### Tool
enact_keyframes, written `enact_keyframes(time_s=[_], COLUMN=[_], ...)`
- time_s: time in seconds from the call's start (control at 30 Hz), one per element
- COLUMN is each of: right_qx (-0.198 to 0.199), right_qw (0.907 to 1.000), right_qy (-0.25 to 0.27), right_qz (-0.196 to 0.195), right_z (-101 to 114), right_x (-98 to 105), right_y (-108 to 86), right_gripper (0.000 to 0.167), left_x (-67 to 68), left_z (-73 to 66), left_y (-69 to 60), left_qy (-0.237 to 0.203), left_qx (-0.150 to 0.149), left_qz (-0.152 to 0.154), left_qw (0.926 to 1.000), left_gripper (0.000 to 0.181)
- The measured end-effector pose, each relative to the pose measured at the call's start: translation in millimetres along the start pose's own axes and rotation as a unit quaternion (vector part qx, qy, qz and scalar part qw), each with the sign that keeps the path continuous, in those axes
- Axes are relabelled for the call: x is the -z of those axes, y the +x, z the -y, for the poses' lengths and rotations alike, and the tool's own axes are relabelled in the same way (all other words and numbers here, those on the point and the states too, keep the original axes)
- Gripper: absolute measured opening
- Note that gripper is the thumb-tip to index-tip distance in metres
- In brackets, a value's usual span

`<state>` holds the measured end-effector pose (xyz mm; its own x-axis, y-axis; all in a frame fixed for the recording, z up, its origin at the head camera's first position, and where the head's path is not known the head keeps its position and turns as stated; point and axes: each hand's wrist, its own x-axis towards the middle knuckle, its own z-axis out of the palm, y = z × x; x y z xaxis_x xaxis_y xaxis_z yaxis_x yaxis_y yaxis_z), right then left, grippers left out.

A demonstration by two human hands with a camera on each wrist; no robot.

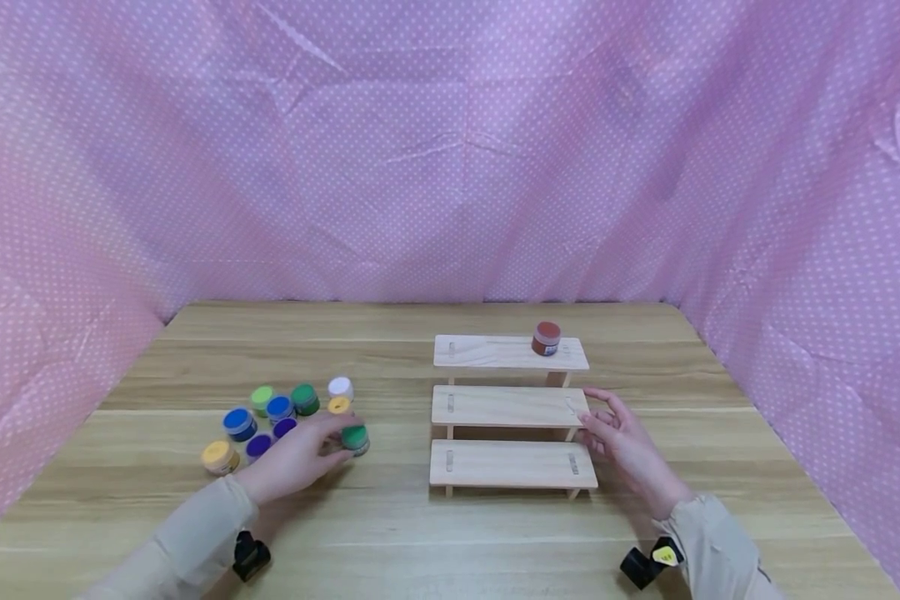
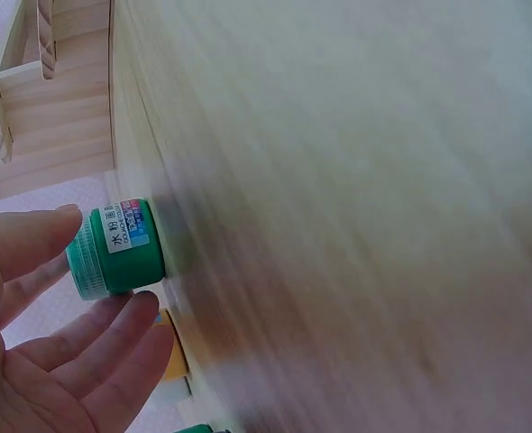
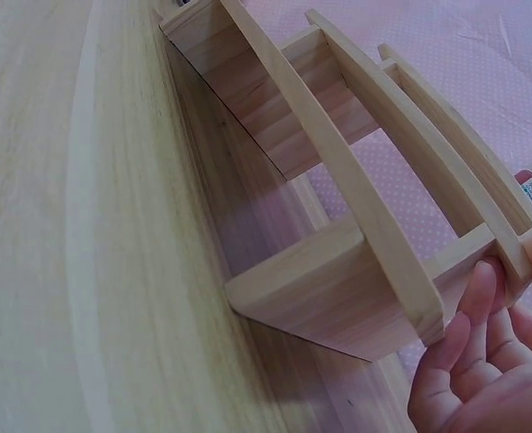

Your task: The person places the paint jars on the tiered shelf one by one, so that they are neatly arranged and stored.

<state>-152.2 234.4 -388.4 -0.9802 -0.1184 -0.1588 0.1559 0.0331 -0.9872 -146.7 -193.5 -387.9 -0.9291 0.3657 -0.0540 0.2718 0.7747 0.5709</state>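
My left hand (image 1: 303, 458) has its thumb and fingers around a green paint jar (image 2: 131, 248) at the right end of a group of jars. In the left wrist view the jar's base is at the tabletop, its label facing the camera. At the other side, my right hand (image 1: 630, 450) holds the right end of the middle tier of a three-step wooden rack (image 1: 506, 407). In the right wrist view its thumb lies over that board and its fingertips are beneath. A red-brown paint jar (image 1: 546, 339) stands on the top tier, toward the right.
Left of the rack stand several paint jars: yellow (image 1: 220, 457), blue (image 1: 240, 423), light green (image 1: 262, 400), dark green (image 1: 305, 398), white (image 1: 341, 387) and purple ones (image 1: 258, 447). A pink dotted cloth (image 1: 450, 167) hangs behind and beside the wooden table (image 1: 390, 542).
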Motion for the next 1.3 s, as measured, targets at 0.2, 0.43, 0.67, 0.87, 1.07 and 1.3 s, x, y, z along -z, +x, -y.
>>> enact_keyframes(time_s=[0.2, 0.43, 0.67, 0.87, 1.07, 1.3], right_qx=[0.001, 0.001, 0.006, -0.003, -0.004, 0.003], right_qw=[1.0000, 1.0000, 1.0000, 0.9999, 0.9998, 1.0000], right_qy=[-0.001, -0.003, 0.000, 0.012, 0.020, 0.007], right_qz=[0.002, 0.001, 0.001, -0.002, -0.007, 0.004], right_z=[-1, -2, 2, -1, -3, -1], right_x=[0, 1, 1, -1, 0, 0], right_y=[-0.1, 1.0, 2.2, -0.2, -0.9, 1.0], right_gripper=[0.055, 0.055, 0.054, 0.053, 0.049, 0.057], left_x=[-0.4, -4.7, -8.6, -12.5, -13.7, -11.7], left_z=[-0.8, -0.1, 0.2, -0.2, -1.9, -2.7], left_y=[0.9, 3.9, 8.1, 6.0, 7.1, 9.0], left_qy=[-0.018, -0.053, -0.062, -0.084, -0.075, -0.076], left_qx=[-0.016, -0.012, -0.030, -0.023, -0.031, -0.027], left_qz=[0.008, 0.004, -0.005, 0.008, 0.017, 0.019], left_qw=[0.9997, 0.9985, 0.9976, 0.9961, 0.9966, 0.9966], left_gripper=[0.040, 0.037, 0.025, 0.026, 0.025, 0.027])
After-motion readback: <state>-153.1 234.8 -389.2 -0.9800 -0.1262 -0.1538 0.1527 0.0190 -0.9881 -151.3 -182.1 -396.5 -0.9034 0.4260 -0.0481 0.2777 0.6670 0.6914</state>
